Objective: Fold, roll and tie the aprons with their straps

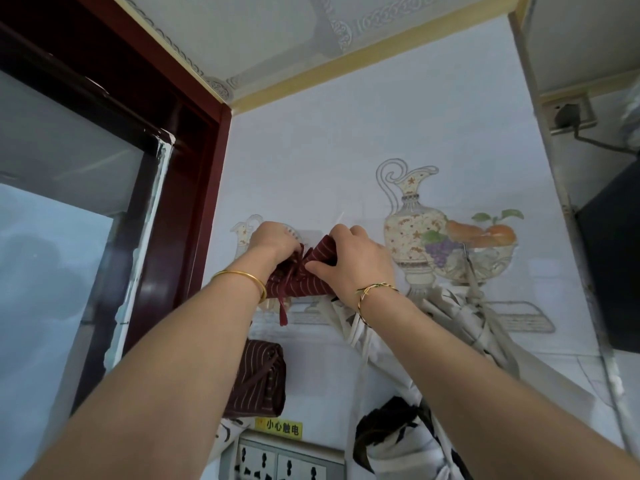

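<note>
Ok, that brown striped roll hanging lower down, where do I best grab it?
Probably grip the brown striped roll round its middle, over the strap, coming from the right: it hangs upright against the wall, with bare wall on that side.

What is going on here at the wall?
A person holds a rolled red striped apron up against the wall. The left hand grips it at the knotted strap, whose end hangs down; the right hand pinches its upper corner. A second rolled striped apron hangs lower, and a white patterned apron hangs unrolled at the right.
</note>
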